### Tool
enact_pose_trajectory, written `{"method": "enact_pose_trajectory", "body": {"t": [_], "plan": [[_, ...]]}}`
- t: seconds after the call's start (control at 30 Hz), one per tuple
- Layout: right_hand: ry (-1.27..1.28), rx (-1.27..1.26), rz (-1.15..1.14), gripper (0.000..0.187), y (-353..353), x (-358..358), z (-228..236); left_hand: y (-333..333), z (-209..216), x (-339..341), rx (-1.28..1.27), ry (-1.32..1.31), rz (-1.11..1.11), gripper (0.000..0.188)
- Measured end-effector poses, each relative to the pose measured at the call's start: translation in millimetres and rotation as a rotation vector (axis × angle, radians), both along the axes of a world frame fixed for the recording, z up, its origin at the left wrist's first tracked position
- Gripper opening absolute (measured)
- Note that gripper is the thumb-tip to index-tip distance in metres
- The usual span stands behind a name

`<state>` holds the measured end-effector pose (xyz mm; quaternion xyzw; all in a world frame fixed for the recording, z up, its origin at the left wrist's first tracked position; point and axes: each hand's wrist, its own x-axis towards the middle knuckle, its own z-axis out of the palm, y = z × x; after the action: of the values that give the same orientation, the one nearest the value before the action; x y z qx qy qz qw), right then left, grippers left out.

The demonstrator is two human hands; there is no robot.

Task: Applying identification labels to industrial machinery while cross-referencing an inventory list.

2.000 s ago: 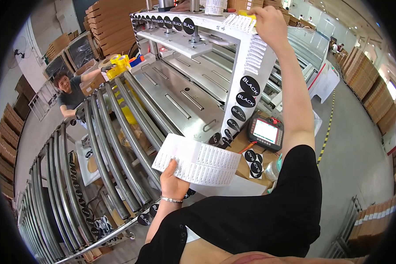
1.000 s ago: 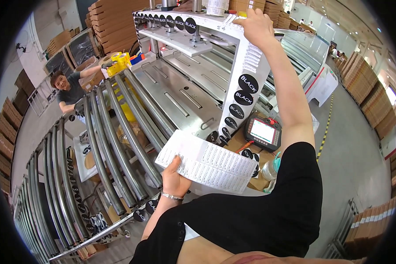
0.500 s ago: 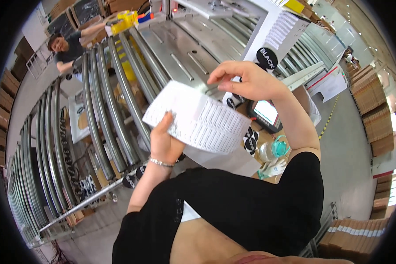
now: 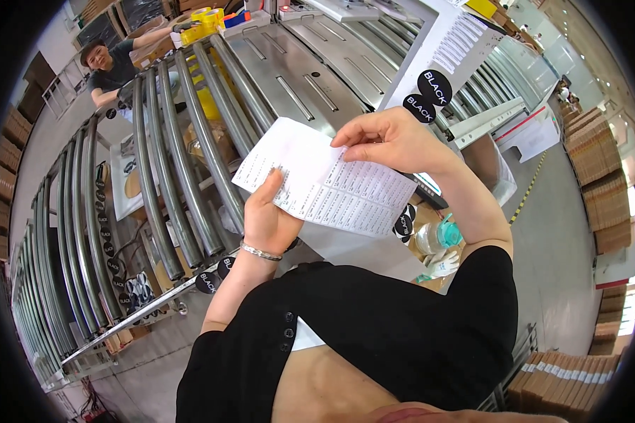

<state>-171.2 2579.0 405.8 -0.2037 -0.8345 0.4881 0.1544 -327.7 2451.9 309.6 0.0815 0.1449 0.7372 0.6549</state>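
Note:
A white sheet of printed labels (image 4: pixel 363 196) is held tilted in front of my chest, with rows of small print on its right part and a mostly bare left part. My left hand (image 4: pixel 269 222) grips its lower left edge, thumb on top and the other fingers underneath. At the upper edge, the thumb and forefinger of my right hand (image 4: pixel 398 141) pinch together on the sheet. Whether a single label is lifted there is too small to tell. Below the sheet lies a plain white surface (image 4: pixel 363 254), partly covered by it.
A roller conveyor (image 4: pixel 166 169) runs along the left, with a metal worktop (image 4: pixel 310 70) beyond. Yellow tape rolls (image 4: pixel 204 21) sit at the back, near a co-worker (image 4: pixel 109 70). To the right are a turquoise-lidded bottle (image 4: pixel 441 235), a partly hidden screen device (image 4: pixel 430 187) and stacked cardboard (image 4: pixel 600 183).
My right hand has come down onto the sheet's upper edge and its fingers have closed there. My left hand keeps its hold. The view has shifted slightly.

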Motion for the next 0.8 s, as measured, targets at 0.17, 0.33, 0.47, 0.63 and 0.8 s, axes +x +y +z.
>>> {"method": "enact_pose_trajectory", "body": {"t": [0.17, 0.33, 0.47, 0.63, 0.8], "plan": [[-0.02, 0.22, 0.045, 0.012, 3.1, -2.6, 5.7, 4.3, -0.6, -1.1, -0.001, -0.003, 0.028, 0.039], [-0.027, 0.457, 0.049, 0.009, 3.8, -4.4, 4.8, 10.6, -4.0, -3.2, -0.028, -0.027, 0.041, 0.039], [0.086, 0.801, 0.124, 0.01, 3.0, -11.8, 11.5, 17.6, -8.1, -7.5, -0.018, -0.062, 0.045, 0.039], [-0.04, 0.888, -0.109, 0.013, 77.1, -26.9, 83.8, 23.1, -19.7, -7.7, -0.049, -0.061, 0.089, 0.04], [-0.286, 1.319, -0.724, 0.023, 200.8, -8.8, 171.0, 24.5, -17.1, -5.2, -0.083, -0.079, 0.033, 0.039]]}}
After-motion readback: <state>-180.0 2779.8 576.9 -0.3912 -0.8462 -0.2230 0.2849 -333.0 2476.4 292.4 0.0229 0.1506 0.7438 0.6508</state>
